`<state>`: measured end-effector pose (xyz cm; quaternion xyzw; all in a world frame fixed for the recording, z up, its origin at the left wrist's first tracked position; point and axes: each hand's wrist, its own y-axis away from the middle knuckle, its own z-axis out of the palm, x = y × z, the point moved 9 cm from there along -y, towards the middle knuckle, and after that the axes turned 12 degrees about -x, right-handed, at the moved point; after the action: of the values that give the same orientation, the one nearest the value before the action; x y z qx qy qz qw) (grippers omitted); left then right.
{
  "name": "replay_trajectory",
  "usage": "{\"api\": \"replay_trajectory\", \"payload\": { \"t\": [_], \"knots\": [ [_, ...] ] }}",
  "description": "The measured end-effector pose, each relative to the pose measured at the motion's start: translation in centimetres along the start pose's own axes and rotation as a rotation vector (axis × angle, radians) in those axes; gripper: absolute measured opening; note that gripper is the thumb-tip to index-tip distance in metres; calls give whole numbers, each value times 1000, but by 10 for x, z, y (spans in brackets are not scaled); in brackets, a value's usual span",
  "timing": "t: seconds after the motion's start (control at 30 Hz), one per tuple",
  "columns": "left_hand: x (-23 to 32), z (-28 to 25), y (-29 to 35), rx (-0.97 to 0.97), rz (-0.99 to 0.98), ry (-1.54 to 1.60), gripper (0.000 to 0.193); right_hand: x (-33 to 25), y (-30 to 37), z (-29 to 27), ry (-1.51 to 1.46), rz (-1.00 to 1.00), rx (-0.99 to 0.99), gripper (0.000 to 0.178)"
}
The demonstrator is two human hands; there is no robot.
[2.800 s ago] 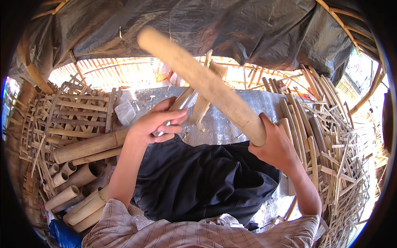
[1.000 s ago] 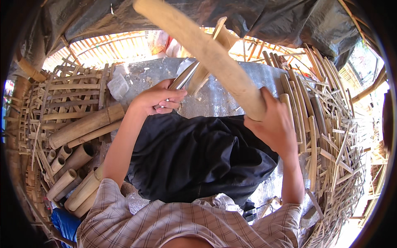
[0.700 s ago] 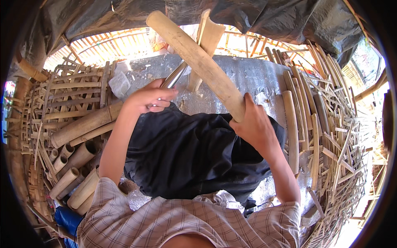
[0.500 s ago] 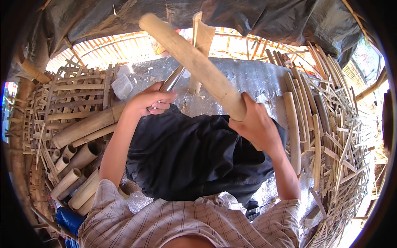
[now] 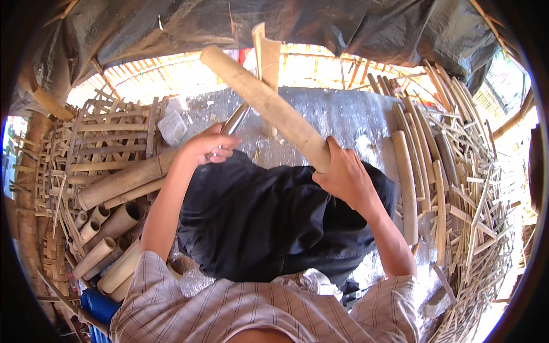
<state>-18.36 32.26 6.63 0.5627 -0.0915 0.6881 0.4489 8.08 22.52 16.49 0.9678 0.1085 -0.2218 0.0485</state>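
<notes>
My left hand (image 5: pixel 210 144) is closed around the shiny metal handle of a long-bladed knife (image 5: pixel 234 120). Its blade runs up and away toward an upright split bamboo piece (image 5: pixel 271 64), which has a gap along its top. In my right hand (image 5: pixel 350 176) is the near end of a thick bamboo stick (image 5: pixel 269 111), slanting up to the far left. The stick passes in front of the blade and the upright piece; whether it touches them I cannot tell. It hides where the blade meets the bamboo.
Cut bamboo tubes (image 5: pixel 94 257) and slatted bamboo pieces (image 5: pixel 111 134) lie at the left. A pale block (image 5: pixel 171 127) rests on the grey sheet (image 5: pixel 320 108). Bamboo poles (image 5: pixel 405 188) and a heap of thin strips (image 5: pixel 477 223) line the right. Dark plastic sheeting (image 5: pixel 377 26) hangs beyond.
The bamboo stick's far end has come down, and my right hand has shifted slightly. The upright bamboo piece appears a little further left. Both hands keep their grip.
</notes>
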Motion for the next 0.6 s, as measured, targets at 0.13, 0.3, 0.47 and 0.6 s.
{"api": "replay_trajectory", "payload": {
  "t": [0.13,0.3,0.47,0.6],
  "knots": [
    [3,-7,8,81,-19,34,25,-32,4,-58,45,3,-7,55],
    [9,-9,5,58,-56,13,24,-88,44,-148,-86,-231,473,53],
    [14,-11,-2,133,-74,-46,25,-28,-8,-31,-158,44,42,64],
    [-24,-36,-19,109,-101,-28,32,18,-20,23,-113,24,-102,52]
  ]
}}
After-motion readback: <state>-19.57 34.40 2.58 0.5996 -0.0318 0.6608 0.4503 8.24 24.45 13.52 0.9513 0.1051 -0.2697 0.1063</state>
